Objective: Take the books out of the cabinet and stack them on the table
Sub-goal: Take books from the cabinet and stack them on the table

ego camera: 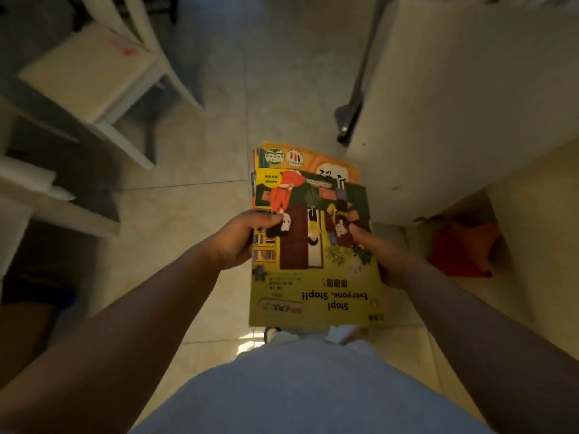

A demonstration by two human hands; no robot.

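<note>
Gripping the books (313,245) from both sides, the left hand (233,242) clamps the left edge, thumb on the cover; the right hand (388,261) holds the right edge likewise. Both arms extend forward, books level above the floor (188,151), beside the table (470,89).

Both hands, left (236,242) and right (380,258), grip a stack of books (313,242) above the tiled floor (194,151).
</note>
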